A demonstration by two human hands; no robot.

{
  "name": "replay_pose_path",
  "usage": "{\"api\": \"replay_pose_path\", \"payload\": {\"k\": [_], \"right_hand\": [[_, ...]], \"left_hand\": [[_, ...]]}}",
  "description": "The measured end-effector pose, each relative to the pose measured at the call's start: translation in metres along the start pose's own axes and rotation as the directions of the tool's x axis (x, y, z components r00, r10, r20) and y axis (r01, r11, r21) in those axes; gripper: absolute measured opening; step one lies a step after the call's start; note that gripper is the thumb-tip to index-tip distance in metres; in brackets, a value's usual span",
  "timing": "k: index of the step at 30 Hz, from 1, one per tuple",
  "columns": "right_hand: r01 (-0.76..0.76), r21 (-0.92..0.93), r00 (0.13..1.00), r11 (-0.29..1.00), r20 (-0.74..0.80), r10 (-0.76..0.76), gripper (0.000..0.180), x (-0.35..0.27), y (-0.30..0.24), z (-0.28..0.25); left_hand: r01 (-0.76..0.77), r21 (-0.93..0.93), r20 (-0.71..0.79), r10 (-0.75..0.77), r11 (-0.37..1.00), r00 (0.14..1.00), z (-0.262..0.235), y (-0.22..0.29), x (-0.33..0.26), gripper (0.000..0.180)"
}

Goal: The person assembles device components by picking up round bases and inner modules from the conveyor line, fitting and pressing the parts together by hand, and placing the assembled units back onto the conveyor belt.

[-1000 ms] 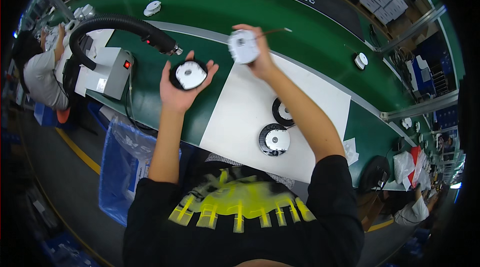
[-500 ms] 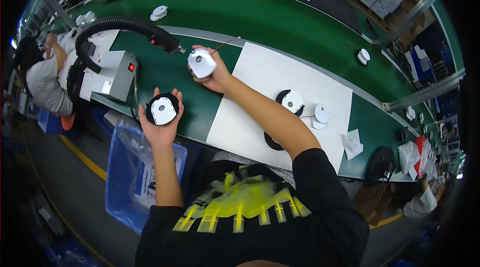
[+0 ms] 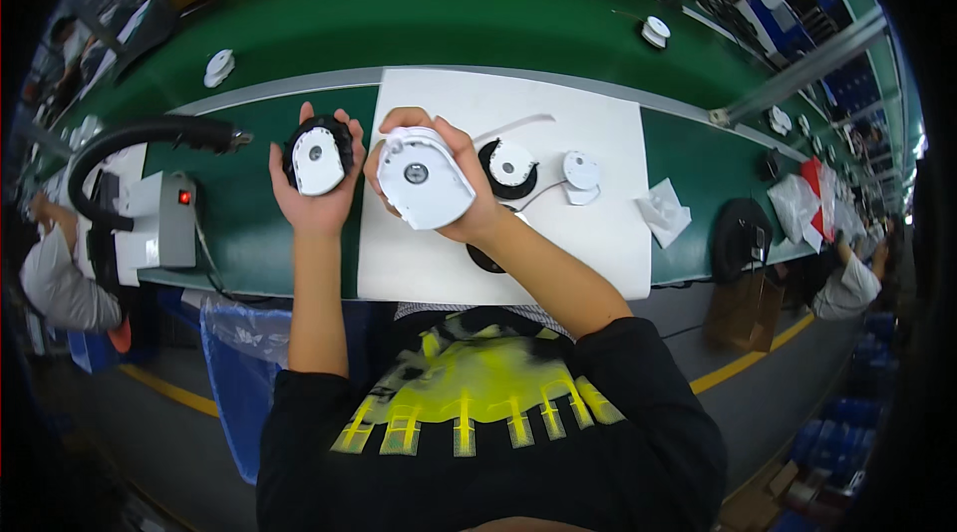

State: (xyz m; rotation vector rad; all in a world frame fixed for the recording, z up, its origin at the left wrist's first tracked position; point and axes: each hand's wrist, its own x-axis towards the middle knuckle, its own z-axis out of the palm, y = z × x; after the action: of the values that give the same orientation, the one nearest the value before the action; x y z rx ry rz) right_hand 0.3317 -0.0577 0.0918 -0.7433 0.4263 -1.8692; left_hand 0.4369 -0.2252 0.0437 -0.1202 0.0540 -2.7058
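My left hand (image 3: pixel 317 215) is curled around a black round casing with a flat white disc (image 3: pixel 319 163) set in it, its white face toward me. Just to the right, over the edge of the white sheet, my right hand (image 3: pixel 478 201) grips a white plastic housing (image 3: pixel 429 191) with one straight edge and a small round metal centre. The two held parts are close but apart. A blurred pale strip (image 3: pixel 516 122) shows beyond my right hand; whether it joins the housing I cannot tell.
On the white sheet (image 3: pixel 588 263) lie a black-and-white round part (image 3: pixel 511 163), a white wired part (image 3: pixel 581 173) and another black part, partly hidden by my right arm. A grey box (image 3: pixel 169 223) with a black flexible hose (image 3: pixel 150 128) stands left. Crumpled tissue (image 3: pixel 663 213) lies right.
My view has swung right. My right hand has left the hose tip and come back over the white sheet with the white housing. My left hand has lifted its casing beside it.
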Motion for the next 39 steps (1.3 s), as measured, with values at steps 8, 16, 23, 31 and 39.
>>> {"api": "replay_pose_path", "payload": {"k": [8,16,23,31,39], "right_hand": [[0.223,-0.946,0.810,0.238,0.044,-0.585,0.042,-0.034,-0.034,0.016],[0.177,-0.903,0.777,-0.392,0.373,-0.507,0.040,-0.028,-0.027,0.030],[0.225,-0.894,0.812,-0.388,0.392,-0.432,0.041,-0.034,-0.026,0.022],[0.172,-0.921,0.827,-0.351,0.328,-0.456,0.043,-0.041,-0.028,0.023],[0.256,-0.862,0.849,-0.438,0.417,-0.325,0.065,-0.058,-0.045,0.024]], "left_hand": [[-0.283,0.593,0.208,0.196,0.754,0.958,0.051,-0.098,-0.027,0.072],[-0.498,0.854,0.453,0.256,0.149,0.854,0.046,-0.118,-0.039,0.073],[-0.495,0.849,0.457,0.213,0.185,0.863,0.046,-0.122,-0.037,0.072],[-0.500,0.856,0.462,0.239,0.134,0.854,0.041,-0.131,-0.038,0.073],[-0.353,0.935,0.348,0.158,0.007,0.924,0.021,-0.133,-0.055,0.090]]}}
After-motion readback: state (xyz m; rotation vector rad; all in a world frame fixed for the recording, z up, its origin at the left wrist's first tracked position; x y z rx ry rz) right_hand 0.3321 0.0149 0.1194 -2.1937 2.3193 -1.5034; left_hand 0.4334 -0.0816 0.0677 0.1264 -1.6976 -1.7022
